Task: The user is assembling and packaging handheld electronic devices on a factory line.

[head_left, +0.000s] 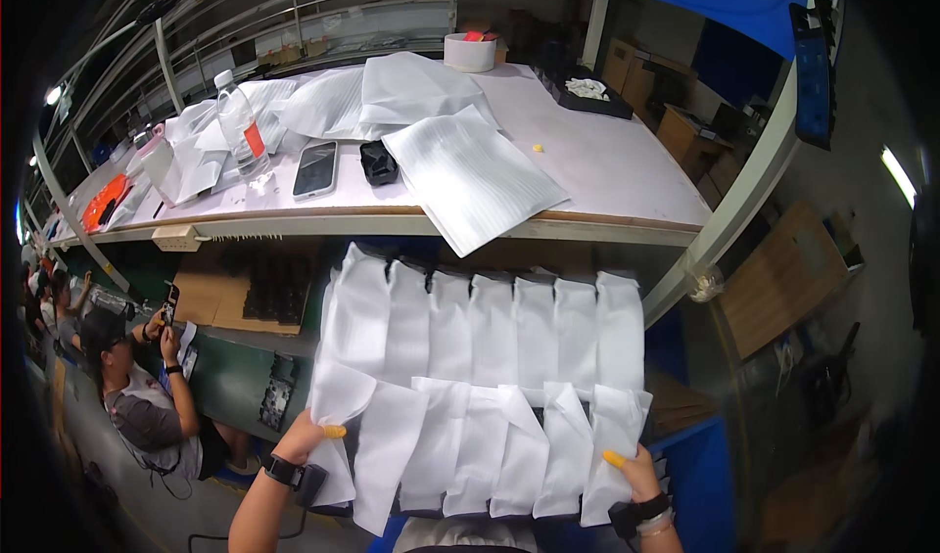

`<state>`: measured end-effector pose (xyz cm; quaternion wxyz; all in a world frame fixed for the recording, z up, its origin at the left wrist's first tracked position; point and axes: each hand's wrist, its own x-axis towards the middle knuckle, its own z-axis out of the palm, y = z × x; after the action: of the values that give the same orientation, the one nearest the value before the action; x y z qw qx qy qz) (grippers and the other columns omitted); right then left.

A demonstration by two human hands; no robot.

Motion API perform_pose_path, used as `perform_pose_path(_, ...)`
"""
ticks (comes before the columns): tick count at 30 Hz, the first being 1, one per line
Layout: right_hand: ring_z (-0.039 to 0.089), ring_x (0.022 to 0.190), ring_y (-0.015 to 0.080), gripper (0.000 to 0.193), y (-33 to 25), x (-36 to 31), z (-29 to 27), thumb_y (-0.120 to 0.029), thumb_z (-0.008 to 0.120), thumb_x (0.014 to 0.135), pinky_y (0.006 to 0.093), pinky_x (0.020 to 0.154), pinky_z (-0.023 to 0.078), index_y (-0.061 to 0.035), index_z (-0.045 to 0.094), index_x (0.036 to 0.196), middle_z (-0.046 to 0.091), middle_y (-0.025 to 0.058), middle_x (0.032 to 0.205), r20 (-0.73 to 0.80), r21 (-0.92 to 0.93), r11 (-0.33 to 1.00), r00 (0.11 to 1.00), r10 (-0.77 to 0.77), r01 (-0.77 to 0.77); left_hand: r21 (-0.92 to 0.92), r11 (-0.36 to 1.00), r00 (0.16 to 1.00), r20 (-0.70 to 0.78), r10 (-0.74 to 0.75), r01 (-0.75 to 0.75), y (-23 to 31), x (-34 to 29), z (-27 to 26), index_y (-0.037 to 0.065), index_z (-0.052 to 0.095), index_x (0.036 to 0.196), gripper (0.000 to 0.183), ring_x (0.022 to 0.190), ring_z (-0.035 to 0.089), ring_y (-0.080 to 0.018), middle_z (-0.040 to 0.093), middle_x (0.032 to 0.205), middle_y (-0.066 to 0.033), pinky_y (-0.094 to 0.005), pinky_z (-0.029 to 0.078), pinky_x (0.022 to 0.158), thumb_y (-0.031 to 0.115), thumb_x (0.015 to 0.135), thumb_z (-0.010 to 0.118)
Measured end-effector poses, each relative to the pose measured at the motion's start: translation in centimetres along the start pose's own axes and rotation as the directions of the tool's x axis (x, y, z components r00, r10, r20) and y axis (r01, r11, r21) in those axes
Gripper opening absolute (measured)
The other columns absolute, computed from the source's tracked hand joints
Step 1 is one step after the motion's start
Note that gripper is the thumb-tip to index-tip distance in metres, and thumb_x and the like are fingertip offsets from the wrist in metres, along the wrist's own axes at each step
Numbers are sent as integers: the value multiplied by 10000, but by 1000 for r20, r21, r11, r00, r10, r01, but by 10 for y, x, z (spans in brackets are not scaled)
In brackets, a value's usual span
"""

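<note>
Head: left hand [303,437] and right hand [641,475] clamp 2 foam-sleeved rows [486,362] between them.

The packets [492,328] partly hide the left hand [305,437] and right hand [641,477]; below the packets, both forearms [257,520] are cut off.

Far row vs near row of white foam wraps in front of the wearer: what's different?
Pose: the far row lies fairly straight, side by side; the near row is more skewed, with several pieces slanting.
Edges: the near row has folded-over corners; the far row looks neater.
Hands: the left hand and right hand are at the near row's outer ends, neither at the far row.
Shared: both are white and sheet-like.
</note>
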<state>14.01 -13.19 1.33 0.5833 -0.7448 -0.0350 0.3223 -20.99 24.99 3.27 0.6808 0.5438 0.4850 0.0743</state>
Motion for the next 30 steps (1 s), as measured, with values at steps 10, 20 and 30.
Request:
perform_pose_path(10, 590, 806, 161, 401, -1, 131, 81, -110, 666, 725, 277, 700, 481, 20, 519, 1074, 601, 83, 946, 193, -4, 997, 978, 82, -83, -16, 996, 981, 175, -80, 84, -17, 145, -96, 2, 496, 1087, 374, 791, 557, -181, 579, 903, -70, -296, 470, 661, -19, 724, 587)
perform_pose_path(20, 517, 915, 131, 469, 6, 134, 31, -329, 552, 819, 278, 803, 405, -58, 430, 1182, 551, 61, 1027, 61, -162, 978, 988, 144, -132, 126, 992, 943, 333, -13, -31, -61, 203, -134, 69, 403, 1196, 440, 855, 570, -231, 558, 1040, -82, -381, 475, 699, 189, 808, 572)
perform_pose_path(30, 525, 1000, 299, 564, 140, 167, -97, -435, 490, 818, 335, 847, 388, 74, 511, 1061, 570, 218, 1031, -256, -337, 935, 966, 20, -108, 202, 978, 953, 303, -21, -43, -7, 193, -77, 64, 391, 1208, 440, 893, 553, -231, 534, 1077, -93, -376, 459, 735, 216, 824, 542)
